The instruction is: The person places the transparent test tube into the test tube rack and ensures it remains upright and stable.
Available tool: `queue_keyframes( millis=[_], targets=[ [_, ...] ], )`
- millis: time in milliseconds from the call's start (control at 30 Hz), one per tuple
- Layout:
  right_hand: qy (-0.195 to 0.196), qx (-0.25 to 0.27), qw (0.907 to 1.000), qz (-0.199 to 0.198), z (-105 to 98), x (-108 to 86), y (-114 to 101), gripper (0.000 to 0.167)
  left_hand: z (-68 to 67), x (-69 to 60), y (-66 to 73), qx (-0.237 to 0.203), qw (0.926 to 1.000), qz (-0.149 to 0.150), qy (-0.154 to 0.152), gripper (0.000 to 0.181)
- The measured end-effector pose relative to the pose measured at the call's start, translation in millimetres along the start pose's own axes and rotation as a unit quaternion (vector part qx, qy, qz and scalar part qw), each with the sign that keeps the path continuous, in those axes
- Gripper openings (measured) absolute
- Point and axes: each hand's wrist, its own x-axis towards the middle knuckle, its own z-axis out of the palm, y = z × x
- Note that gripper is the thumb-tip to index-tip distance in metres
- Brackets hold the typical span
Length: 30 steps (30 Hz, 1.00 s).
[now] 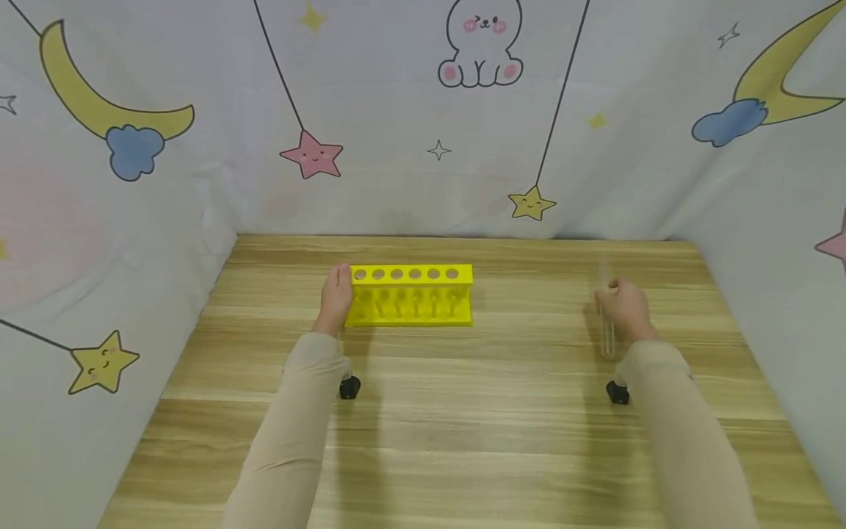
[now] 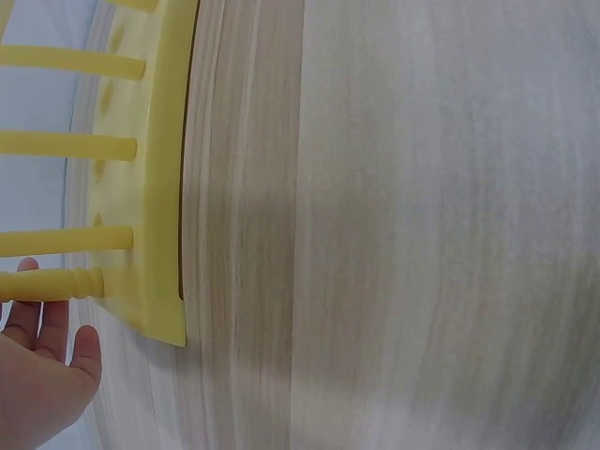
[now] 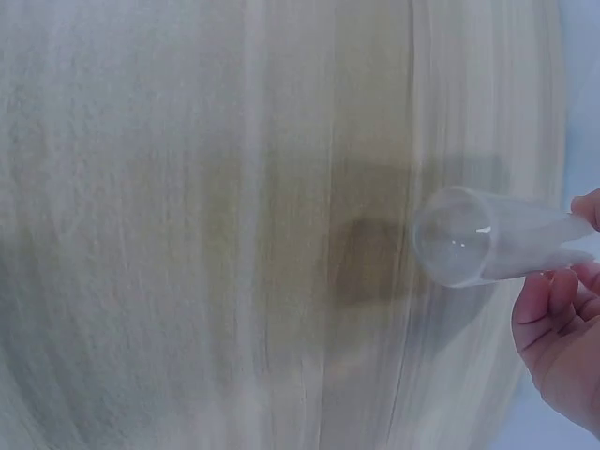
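A yellow test tube rack (image 1: 411,275), with a row of round holes along its top and pegs on its base, stands upright on the table. My left hand (image 1: 336,300) holds its left end. In the left wrist view, that hand's fingers (image 2: 54,328) pass behind the rack's end post (image 2: 56,283); the thumb cannot be made out. To the right, apart from the rack, my right hand (image 1: 626,308) pinches a clear test tube (image 1: 607,342) between thumb and fingers. The tube (image 3: 455,236) is held above the table, its rounded end pointing down; its upper part is blurred.
The wood-grain table (image 1: 489,411) extends in front of the rack and between the hands. White cloth walls (image 1: 396,198) printed with stars and moons close off its back and sides. A small black piece (image 1: 349,387) shows under the left wrist, another (image 1: 617,392) under the right.
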Motion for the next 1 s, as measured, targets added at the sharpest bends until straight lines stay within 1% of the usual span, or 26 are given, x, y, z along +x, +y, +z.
queue_keyframes(
  millis=[100,233,567,700,800,1000],
  targets=[
    [-0.001,-0.004,1.0000,-0.004,-3,-3.0,-5,0.053,0.9,1.1,-1.7,0.002,1.0000,0.004,0.003,0.051],
    [0.008,-0.012,0.9999,-0.010,-5,-4.6,-9,0.052,1.2,2.1,-3.1,0.005,0.9999,0.008,0.005,0.051],
    [0.025,-0.008,0.9992,-0.029,-9,-1.9,-10,0.052,1.4,2.4,-3.5,0.004,0.9999,0.015,0.007,0.053],
    [0.023,-0.008,0.9992,-0.033,-10,-1.5,-10,0.054,2.0,3.3,-5.4,0.003,0.9998,0.017,0.012,0.053],
    [0.029,-0.006,0.9988,-0.038,-12,-1.5,-10,0.054,2.5,3.9,-6.7,0.002,0.9998,0.014,0.013,0.054],
    [0.058,0.015,0.9967,-0.056,-13,-2.6,-11,0.052,3.0,4.6,-7.1,0.002,0.9999,0.008,0.011,0.056]
  ],
)
